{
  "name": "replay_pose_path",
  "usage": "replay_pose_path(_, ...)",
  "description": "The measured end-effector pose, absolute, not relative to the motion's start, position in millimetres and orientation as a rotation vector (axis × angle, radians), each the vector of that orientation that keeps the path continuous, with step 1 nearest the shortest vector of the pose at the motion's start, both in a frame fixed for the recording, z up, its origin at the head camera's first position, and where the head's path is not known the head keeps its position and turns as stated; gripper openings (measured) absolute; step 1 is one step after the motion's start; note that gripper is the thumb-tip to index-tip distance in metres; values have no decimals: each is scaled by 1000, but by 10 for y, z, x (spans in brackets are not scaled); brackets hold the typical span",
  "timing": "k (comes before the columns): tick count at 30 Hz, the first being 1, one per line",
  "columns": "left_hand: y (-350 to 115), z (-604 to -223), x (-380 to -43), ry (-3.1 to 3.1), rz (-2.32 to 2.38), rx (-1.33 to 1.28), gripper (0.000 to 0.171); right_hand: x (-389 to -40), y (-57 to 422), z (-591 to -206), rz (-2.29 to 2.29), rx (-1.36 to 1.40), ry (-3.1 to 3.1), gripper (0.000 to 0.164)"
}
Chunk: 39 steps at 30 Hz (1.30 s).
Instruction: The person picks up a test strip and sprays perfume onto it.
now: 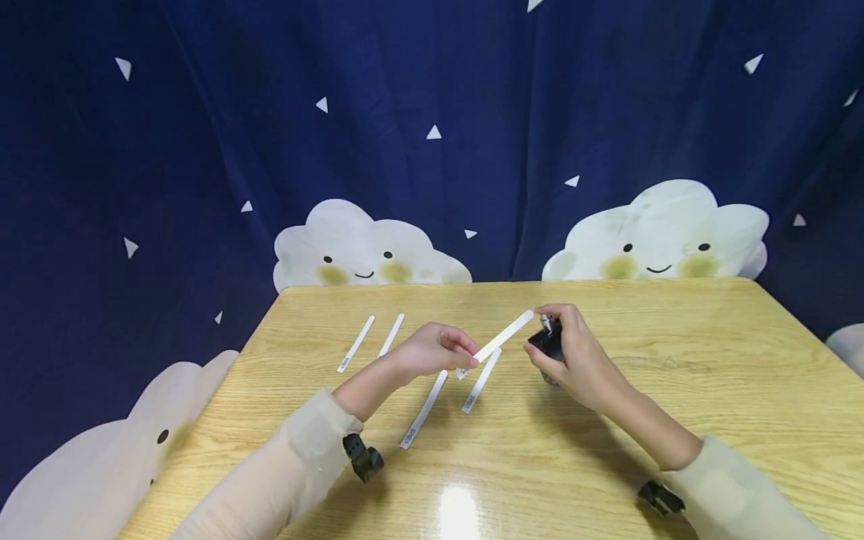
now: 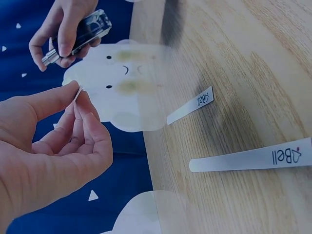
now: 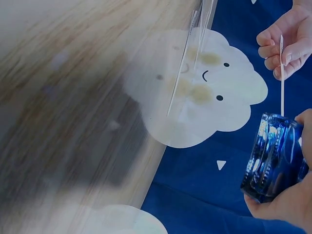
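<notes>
My left hand [image 1: 437, 349] pinches one end of a white perfume test strip [image 1: 506, 334] between thumb and fingers, above the table. The strip slants up to the right, its rounded far end near the spray nozzle. In my right hand [image 1: 586, 369] is a dark perfume bottle [image 1: 548, 343], which looks blue and faceted in the right wrist view. The index finger lies at the silver sprayer on its top. More white strips with printed ends lie on the wood, two nearer ones [image 1: 424, 411] [image 1: 481, 382] below the left hand.
Two further strips [image 1: 355, 345] [image 1: 391, 334] lie left of the left hand on the wooden table [image 1: 675, 360]. A dark blue curtain [image 1: 378, 75] with white triangles and cloud faces hangs behind the table's far edge.
</notes>
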<state>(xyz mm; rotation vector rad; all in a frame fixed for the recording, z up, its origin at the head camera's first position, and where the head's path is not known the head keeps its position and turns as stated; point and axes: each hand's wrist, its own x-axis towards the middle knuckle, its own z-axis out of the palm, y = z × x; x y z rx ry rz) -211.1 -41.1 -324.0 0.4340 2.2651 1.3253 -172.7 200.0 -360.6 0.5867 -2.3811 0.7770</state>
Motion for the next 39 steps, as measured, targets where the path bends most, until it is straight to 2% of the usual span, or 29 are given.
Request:
replay_pose_path(6,-451,-3260,-2108,2259,1333,419,18,-1729,1992,-3626,776,543,-2389,49)
replay_pose_path(17,-567,-3306,-2128,2258,1355,380,21,-1739,2001,-3623,842,529,-2365,55)
replay_pose_path(39,-868,-3580,-2541,2435,1258,81,16,-1670,2095,-3575,940,398,-2333,57)
